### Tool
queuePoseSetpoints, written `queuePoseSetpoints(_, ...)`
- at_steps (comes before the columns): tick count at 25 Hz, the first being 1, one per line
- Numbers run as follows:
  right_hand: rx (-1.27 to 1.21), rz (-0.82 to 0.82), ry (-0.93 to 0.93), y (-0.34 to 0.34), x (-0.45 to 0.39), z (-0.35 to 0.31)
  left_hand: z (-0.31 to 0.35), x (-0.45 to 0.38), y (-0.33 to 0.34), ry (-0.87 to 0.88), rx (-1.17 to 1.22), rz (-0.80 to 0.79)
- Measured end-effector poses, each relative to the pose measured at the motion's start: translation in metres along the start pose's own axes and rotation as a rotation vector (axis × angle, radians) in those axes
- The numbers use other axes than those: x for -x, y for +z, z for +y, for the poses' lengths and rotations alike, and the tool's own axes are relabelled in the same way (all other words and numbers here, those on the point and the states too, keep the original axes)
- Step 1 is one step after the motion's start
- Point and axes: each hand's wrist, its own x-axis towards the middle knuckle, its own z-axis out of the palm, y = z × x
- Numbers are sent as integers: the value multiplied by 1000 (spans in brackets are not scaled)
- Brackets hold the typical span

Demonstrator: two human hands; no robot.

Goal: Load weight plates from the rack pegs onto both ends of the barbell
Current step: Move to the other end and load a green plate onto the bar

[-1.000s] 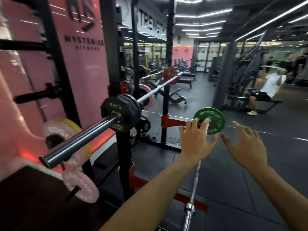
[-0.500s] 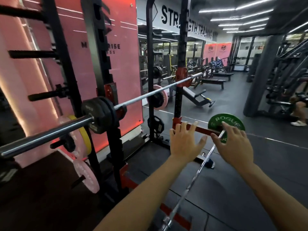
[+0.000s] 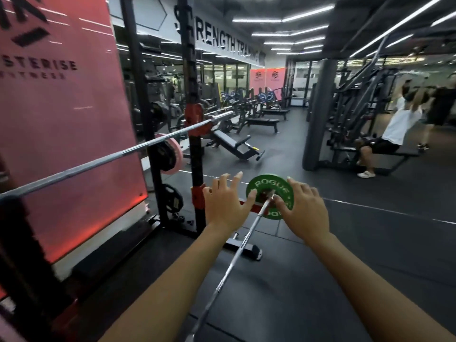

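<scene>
Both arms reached forward over the black rubber floor (image 3: 370,255), and a green plate (image 3: 267,187) marked ROGUE sat at the far end of a slim silver barbell (image 3: 232,257) that ran away from the camera between the forearms. The left hand (image 3: 225,206) was open, fingers spread and pointing up, its fingertips just at the plate's left edge; whether it actually touched the rim could not be told. The right hand (image 3: 304,213) was open too, palm laid against the right side of the plate and covering part of the lettering, thumb near the hub. Neither hand was curled around anything.

To the left stood the black squat rack (image 3: 191,95), with a second, thicker bar (image 3: 103,160) resting across its hooks and slanting out of the frame's left edge. A pink plate (image 3: 175,156) and a dark plate beside it hung on a peg of the rear upright, and another black plate (image 3: 172,201) hung lower down. A pink wall panel (image 3: 61,119) filled the left. Off to the right, a person in a white top (image 3: 397,124) sat at a machine.
</scene>
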Motion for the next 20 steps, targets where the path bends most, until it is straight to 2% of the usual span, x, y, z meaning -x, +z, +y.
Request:
queuePoseSetpoints(9, -3, -58, -21, 62, -160, 209, 124, -131, 186, -16, -13, -43)
queuePoseSetpoints(14, 15, -81, -105, 99, -263, 301, 179, -212, 270, -65, -40, -6)
queuePoseSetpoints(20, -7, -95, -144, 170, -371, 383, 207, -300, 371, -86, -96, -19)
